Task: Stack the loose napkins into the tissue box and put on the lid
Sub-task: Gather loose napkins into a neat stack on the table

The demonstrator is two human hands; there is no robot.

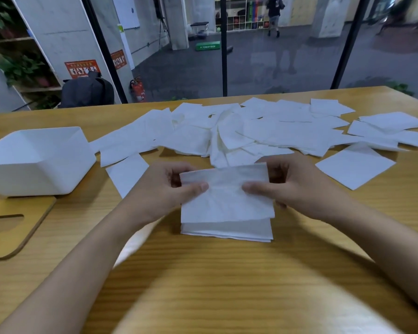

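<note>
A white napkin (225, 191) is held between both hands just above a small neat stack of napkins (227, 229) on the wooden table (227, 273). My left hand (164, 189) pinches its left edge, thumb on top. My right hand (297, 186) pinches its right edge the same way. Many loose white napkins (263, 131) lie scattered across the far half of the table. The white tissue box (38, 162) stands open at the left. Its wooden lid (12, 227), with an oval slot, lies flat in front of the box.
One single napkin (355, 167) lies to the right of my hands, another (128, 172) to the left, partly under my left forearm. Behind the table's far edge are glass panes with black posts, a black backpack (87, 90) and a red fire extinguisher (138, 90).
</note>
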